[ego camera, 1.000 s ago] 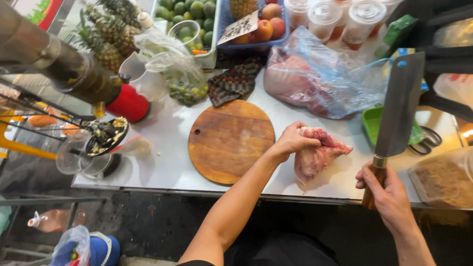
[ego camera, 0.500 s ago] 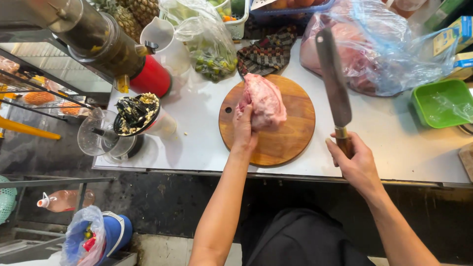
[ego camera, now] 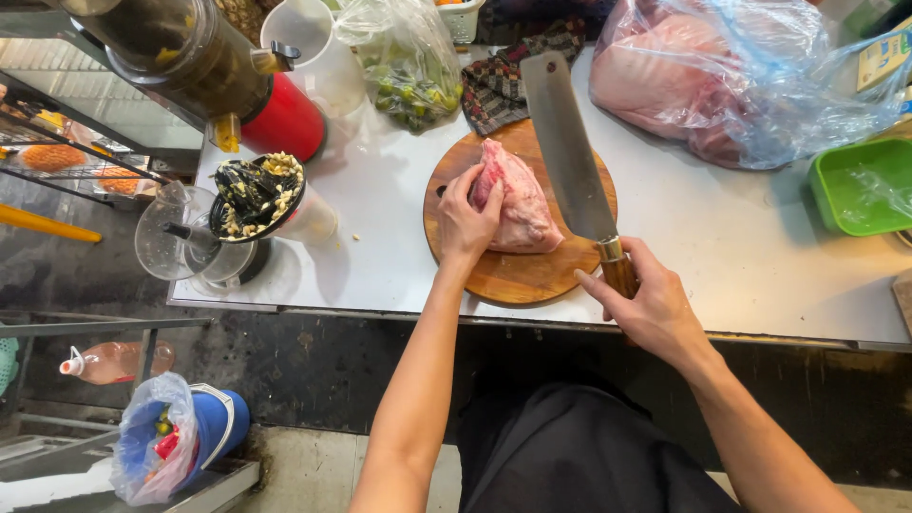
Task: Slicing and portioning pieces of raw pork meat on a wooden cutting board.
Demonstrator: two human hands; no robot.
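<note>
Left hand (ego camera: 467,220) pins raw meat chunk (ego camera: 518,198), fingers (ego camera: 462,185) curled over its 9 o'clock edge; keep fingertips tucked. Right hand (ego camera: 648,302) wrapped tight around cleaver (ego camera: 568,147) handle, blade at meat's 3 o'clock, seemingly just above. Meat pink, fatty, glossy, centred on round wooden cutting board (ego camera: 513,277) on desk (ego camera: 741,256).

1. Clear plastic bag of pink meat (ego camera: 731,76), top right on the table.
2. Clear bag of green limes (ego camera: 408,66), top centre.
3. Yellow-green carton (ego camera: 885,57), right edge, partly cut off.
</note>
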